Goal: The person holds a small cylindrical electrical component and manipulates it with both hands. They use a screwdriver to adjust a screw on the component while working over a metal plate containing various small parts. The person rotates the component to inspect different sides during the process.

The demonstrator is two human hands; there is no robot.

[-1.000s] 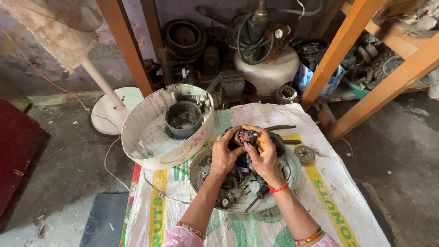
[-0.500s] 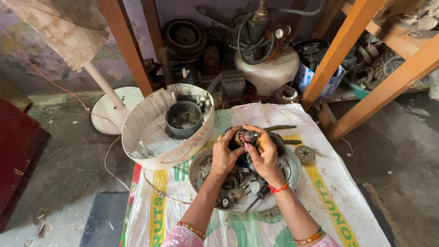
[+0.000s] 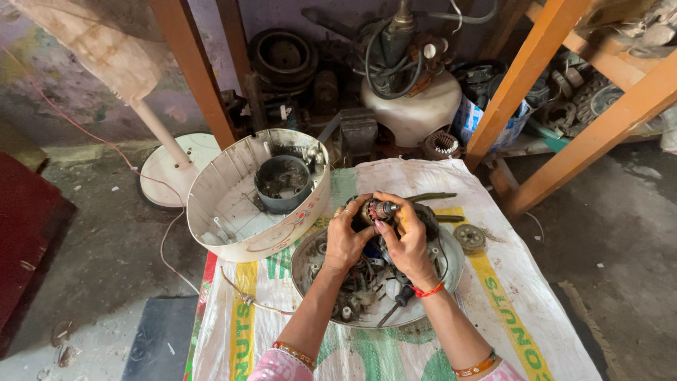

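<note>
Both forearms reach up from the lower edge of the view and meet over the round metal tray (image 3: pixel 451 279). The left hand (image 3: pixel 345 240) curls its fingers around the left side of a small motor part (image 3: pixel 379 209), a dark cylinder with a copper-coloured band and a short shaft. The right hand (image 3: pixel 407 241) closes on the same part from the right, thumb and forefinger pinching near its tip. The two hands press close together with the part raised just above the tray's far rim. A red thread (image 3: pixel 428 290) circles the right wrist, and bangles sit lower on both forearms.

The tray lies on a white woven sack (image 3: pixel 522 310) spread as a work mat, printed with yellow stripes and green and red lettering. Inside the tray are loose screws, wires, small fittings and a screwdriver (image 3: pixel 395 305) with a dark handle.

Left of the tray and touching it, a white round housing (image 3: pixel 233 204) stands tilted on its edge, with a grey motor cup (image 3: pixel 283 185) inside. Right of the tray lies a small toothed disc (image 3: pixel 469 237). Beyond the tray, past the sack's far edge, a cream tank (image 3: pixel 409 109) with black hoses stands on the floor among dark motor parts. Orange wooden posts (image 3: pixel 525 70) slant across the right, in front of a blue and white can (image 3: pixel 486 120).
</note>
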